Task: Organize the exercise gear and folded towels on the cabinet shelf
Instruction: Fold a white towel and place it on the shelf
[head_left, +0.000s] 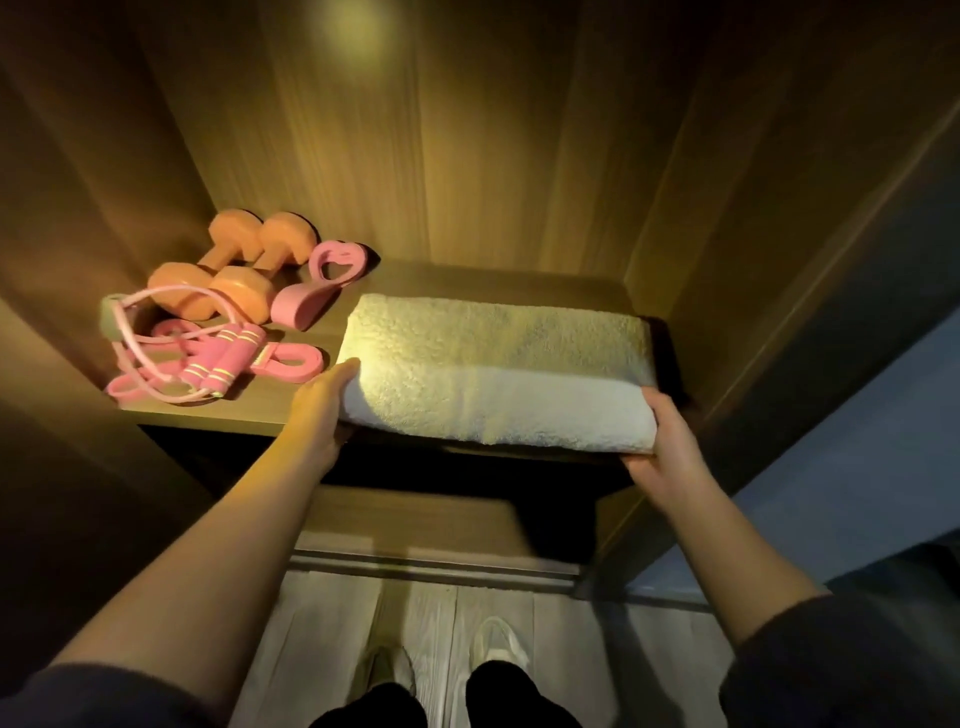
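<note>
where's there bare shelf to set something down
Bare shelf runs behind the towel to the back wall. The left corner is crowded: dumbbells, jump rope, pink bands. Only a thin gap separates them from the towel.

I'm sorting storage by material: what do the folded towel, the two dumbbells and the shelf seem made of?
Folded towel: likely terry cotton, white, with fluffy looped pile. Dumbbells: orange, matte, smooth coat, perhaps vinyl or neoprene; core unseen. Shelf: wood-grain board, possibly laminate, judging by its streaked, flat, even surface.
</note>
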